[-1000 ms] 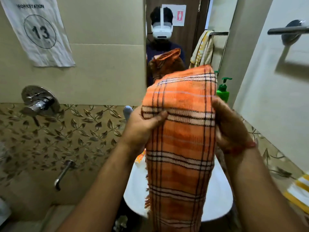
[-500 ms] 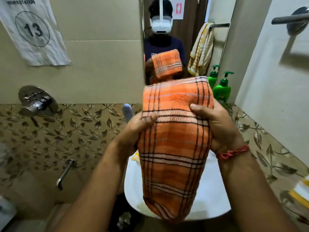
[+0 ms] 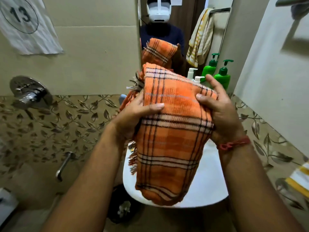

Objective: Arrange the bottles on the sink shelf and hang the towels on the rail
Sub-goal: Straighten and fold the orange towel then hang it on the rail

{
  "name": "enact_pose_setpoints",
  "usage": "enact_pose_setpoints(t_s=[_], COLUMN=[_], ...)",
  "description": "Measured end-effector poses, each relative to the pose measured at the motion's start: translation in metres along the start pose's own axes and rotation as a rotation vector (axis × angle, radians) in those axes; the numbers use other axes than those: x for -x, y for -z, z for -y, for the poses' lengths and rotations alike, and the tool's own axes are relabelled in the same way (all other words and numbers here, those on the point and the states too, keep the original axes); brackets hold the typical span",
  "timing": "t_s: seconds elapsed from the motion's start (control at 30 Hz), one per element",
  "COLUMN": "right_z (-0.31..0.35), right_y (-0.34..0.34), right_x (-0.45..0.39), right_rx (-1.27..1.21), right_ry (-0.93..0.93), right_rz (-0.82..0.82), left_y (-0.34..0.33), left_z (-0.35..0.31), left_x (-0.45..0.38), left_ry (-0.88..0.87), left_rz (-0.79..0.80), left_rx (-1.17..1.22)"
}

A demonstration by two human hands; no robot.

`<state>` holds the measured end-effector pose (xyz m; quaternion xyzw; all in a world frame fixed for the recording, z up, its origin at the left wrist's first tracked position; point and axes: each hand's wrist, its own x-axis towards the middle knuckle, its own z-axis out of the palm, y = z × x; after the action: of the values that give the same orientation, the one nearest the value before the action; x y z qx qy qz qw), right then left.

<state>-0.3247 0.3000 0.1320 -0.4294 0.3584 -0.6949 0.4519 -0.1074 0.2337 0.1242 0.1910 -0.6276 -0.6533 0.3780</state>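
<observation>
The washbasin fills the lower centre of the frame, and above it hangs the orange checked towel, folded into a thick pad. A second ago it stood taller and flatter; now its top edge has been doubled over and the whole bundle sits lower, so the folding looks nearly finished and hanging comes next. The rail shows at the upper right corner, well apart from the towel. The left hand has its grip clamped on the towel's left edge; the right hand pinches the right edge. Behind them stands the green pump bottle on the shelf.
</observation>
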Motion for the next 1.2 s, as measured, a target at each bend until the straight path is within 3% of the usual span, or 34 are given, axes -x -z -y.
enact_pose_setpoints(t_s=[0.07,0.23,0.4,0.6,0.83,0.93,1.07,1.2], right_z=[0.006,-0.004,-0.009,-0.008,-0.003,-0.003,-0.001,-0.001], right_y=[-0.001,0.011,0.017,0.011,0.006,0.003,0.000,-0.004], right_x=[-0.007,-0.009,-0.009,-0.010,-0.012,-0.008,-0.004,-0.007], right_rx=[-0.054,-0.082,0.025,0.145,0.520,0.534,0.564,0.678], right_ry=[-0.057,-0.148,-0.182,0.006,0.057,0.139,0.230,0.224], right_rz=[-0.018,0.104,0.124,0.050,-0.027,-0.002,0.031,-0.004], left_y=[0.001,-0.008,-0.015,-0.012,-0.003,0.000,0.001,-0.004], left_z=[0.003,0.001,0.004,0.001,0.008,0.007,0.000,0.001], left_x=[0.001,-0.004,-0.006,0.004,0.011,0.013,0.007,-0.002], left_ry=[-0.031,-0.162,-0.253,-0.403,-0.396,-0.403,-0.400,-0.416], left_rz=[-0.061,-0.382,-0.367,-0.272,-0.269,-0.321,-0.510,-0.556], left_rx=[0.005,0.076,-0.073,-0.156,-0.474,-0.461,-0.302,-0.320])
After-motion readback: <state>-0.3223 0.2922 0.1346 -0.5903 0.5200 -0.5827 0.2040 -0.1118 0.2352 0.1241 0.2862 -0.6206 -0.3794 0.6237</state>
